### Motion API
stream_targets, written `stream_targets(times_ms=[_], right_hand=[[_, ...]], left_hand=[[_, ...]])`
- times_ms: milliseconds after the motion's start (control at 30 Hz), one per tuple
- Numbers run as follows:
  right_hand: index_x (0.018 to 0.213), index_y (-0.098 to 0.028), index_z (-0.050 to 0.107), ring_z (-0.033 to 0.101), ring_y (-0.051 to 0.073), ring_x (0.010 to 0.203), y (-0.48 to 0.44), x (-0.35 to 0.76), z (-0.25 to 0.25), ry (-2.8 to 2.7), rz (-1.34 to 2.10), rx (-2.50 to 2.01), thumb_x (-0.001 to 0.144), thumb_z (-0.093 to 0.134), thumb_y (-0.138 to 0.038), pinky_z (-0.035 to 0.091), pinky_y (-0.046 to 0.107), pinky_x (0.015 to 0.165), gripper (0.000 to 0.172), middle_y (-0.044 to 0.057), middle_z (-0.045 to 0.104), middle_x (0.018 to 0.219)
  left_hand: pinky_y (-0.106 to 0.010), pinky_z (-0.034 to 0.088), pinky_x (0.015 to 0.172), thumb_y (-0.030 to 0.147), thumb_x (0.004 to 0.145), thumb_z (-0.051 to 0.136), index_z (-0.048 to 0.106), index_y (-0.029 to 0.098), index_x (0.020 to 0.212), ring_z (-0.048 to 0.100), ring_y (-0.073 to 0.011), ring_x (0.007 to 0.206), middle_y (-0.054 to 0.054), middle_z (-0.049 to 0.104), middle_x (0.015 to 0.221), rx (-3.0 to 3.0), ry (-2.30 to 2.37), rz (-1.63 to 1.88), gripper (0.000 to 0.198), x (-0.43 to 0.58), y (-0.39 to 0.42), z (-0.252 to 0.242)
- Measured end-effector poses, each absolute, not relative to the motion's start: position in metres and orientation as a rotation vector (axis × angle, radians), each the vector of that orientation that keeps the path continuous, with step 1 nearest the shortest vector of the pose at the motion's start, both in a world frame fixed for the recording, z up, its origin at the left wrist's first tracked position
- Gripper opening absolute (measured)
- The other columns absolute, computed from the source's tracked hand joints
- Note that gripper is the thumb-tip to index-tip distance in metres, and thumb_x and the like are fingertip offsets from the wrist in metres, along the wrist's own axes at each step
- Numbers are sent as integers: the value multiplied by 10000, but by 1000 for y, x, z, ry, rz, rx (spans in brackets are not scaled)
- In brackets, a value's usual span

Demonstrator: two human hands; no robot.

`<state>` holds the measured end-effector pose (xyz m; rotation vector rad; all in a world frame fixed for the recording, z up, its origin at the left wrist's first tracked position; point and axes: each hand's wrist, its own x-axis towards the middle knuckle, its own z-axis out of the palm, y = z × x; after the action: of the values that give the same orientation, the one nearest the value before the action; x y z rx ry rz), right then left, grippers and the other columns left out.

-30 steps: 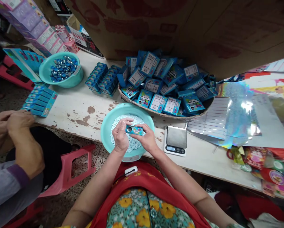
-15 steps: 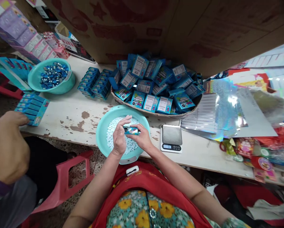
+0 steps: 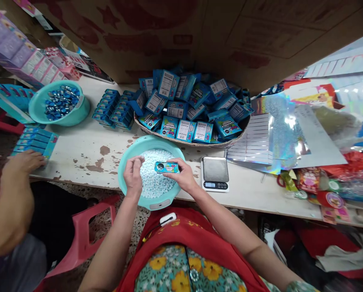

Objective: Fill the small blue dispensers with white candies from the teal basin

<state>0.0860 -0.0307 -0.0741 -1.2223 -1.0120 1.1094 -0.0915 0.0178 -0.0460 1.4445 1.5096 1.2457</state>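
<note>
My right hand (image 3: 184,176) grips a small blue candy box (image 3: 166,167) by its right end, with the printed side and a round dark window facing up. The box is held above a turquoise basin (image 3: 127,157) of small pale-blue candies (image 3: 155,178). Over the basin's left side, my left hand (image 3: 133,177) has its fingers curled together, apart from the box. Whatever those fingers may hold is hidden. Right of the basin stands a digital scale (image 3: 214,170).
Behind the basin, a shallow cardboard tray (image 3: 196,144) is heaped with blue boxes. Stacked blue boxes (image 3: 105,107) and another basin (image 3: 83,111) of shiny blue wrapped sweets stand left. Another person's hand (image 3: 28,162) rests by boxes at left. Holographic sheets (image 3: 260,134) lie right.
My left hand has moved left, away from the candy box, and its fingers have curled in. The box now shows its printed side more fully. The other person's hands have shifted.
</note>
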Motion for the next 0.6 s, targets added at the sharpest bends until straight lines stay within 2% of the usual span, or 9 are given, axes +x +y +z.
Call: stream_targets(times_ms=[167, 233, 333, 433, 533, 600], right_hand=[[978, -208, 656, 598, 168, 907, -41, 96, -75, -1012, 1089, -1205, 611, 815, -391, 478, 297, 833, 441, 22, 631, 967], [982, -210, 655, 598, 162, 891, -45, 99, -74, -1018, 1109, -1181, 618, 814, -392, 478, 287, 815, 437, 17, 631, 955], [985, -210, 658, 595, 161, 879, -50, 104, -71, -1056, 1105, -1203, 629, 811, -396, 473, 285, 805, 430, 17, 629, 941], [994, -215, 661, 588, 170, 902, -51, 108, -68, -1146, 1024, -1292, 642, 805, -399, 463, 296, 824, 422, 24, 629, 950], [999, -215, 655, 584, 173, 915, -51, 104, -68, -1248, 959, -1354, 671, 790, -376, 458, 300, 831, 390, 26, 625, 958], [994, -204, 646, 584, 176, 911, -50, 97, -70, -1325, 931, -1368, 688, 780, -349, 458, 303, 826, 364, 30, 619, 948]], left_hand=[[-575, 335, 949, 442, 742, 643, 616, 160, 1039, 422, -422, 1182, -200, 552, 1203, 1887, 1998, 64, 410, -99, 2, -110], [-570, 328, 944, 377, 766, 616, 599, 151, 1043, 411, -427, 1198, -210, 535, 1220, 1813, 1991, -93, 357, -86, -9, -128], [-485, 382, 886, 300, 791, 560, 595, 151, 931, 536, -361, 1059, -179, 609, 1005, 1586, 1888, 31, 207, -73, -14, -140], [-350, 440, 690, 378, 831, 483, 535, 170, 841, 600, -255, 801, -98, 590, 794, 1429, 1848, 172, 215, -79, -6, -132], [-232, 352, 471, 501, 873, 337, 447, 208, 880, 521, -139, 566, -17, 543, 755, 1273, 1749, 426, 313, -89, 2, -103], [-199, 272, 400, 514, 836, 396, 411, 216, 854, 453, -99, 484, 16, 508, 722, 1016, 1540, 787, 299, -88, 5, -76]])
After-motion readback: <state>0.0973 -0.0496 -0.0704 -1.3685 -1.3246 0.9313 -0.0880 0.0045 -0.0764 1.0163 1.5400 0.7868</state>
